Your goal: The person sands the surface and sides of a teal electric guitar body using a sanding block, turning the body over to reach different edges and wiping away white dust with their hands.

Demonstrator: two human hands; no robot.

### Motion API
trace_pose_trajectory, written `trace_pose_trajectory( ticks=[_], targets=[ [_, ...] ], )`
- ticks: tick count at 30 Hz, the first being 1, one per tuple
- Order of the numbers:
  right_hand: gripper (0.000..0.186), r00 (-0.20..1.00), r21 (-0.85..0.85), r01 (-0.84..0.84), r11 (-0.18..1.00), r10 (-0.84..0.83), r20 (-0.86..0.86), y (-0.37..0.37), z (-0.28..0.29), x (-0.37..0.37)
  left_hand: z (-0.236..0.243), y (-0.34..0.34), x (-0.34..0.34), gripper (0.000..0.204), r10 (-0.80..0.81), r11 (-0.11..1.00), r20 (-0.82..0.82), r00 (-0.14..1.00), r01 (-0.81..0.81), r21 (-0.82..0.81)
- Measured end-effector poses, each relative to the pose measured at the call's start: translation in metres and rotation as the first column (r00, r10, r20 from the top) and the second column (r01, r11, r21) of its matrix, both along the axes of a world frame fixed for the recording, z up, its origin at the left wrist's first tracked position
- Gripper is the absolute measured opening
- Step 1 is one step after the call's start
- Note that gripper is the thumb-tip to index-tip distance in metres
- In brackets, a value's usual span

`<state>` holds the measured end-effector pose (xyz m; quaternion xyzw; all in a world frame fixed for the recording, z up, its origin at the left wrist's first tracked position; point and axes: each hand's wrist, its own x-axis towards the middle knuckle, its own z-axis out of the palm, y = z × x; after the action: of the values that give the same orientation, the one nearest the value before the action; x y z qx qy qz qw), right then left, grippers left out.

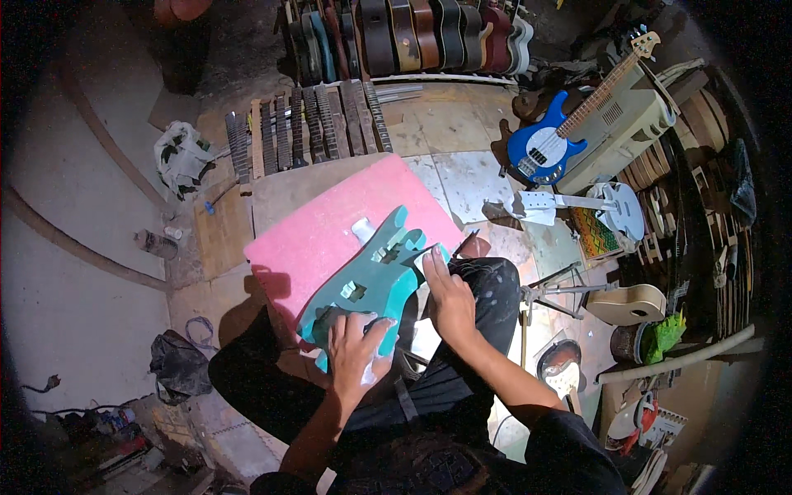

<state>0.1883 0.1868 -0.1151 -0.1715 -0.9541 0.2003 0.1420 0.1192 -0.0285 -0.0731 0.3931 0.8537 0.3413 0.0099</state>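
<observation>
A teal electric guitar body with cut-out cavities lies tilted across my lap, its far side over a pink foam-like board. My left hand grips the near end of the body, fingers on its face. Something white shows beside that palm; I cannot tell what it is. My right hand is closed on a small white pad, perhaps folded sandpaper, its fingertips pressing at the horn on the right. Another small white piece rests on the pink board next to the body's far edge.
Guitar necks lie in a row beyond the board, with guitar bodies standing behind. To the right are a blue bass guitar, a white guitar and a metal stand. A black bag sits at left.
</observation>
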Motion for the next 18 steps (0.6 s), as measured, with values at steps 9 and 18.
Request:
trace_pose_trajectory(
  ticks=[9, 18],
  targets=[
    [0.068, 0.978, 0.109, -0.194, 0.975, 0.184, 0.093, -0.019, 0.015, 0.0, -0.002, 0.001, 0.005, 0.037, -0.041, 0.999, 0.012, 0.999, 0.041, -0.018],
    [0.055, 0.95, -0.192, -0.246, 0.95, 0.276, 0.147, -0.01, 0.028, -0.002, -0.012, -0.004, 0.014, 0.048, -0.063, 0.995, 0.023, 0.998, 0.064, -0.078]
  ],
)
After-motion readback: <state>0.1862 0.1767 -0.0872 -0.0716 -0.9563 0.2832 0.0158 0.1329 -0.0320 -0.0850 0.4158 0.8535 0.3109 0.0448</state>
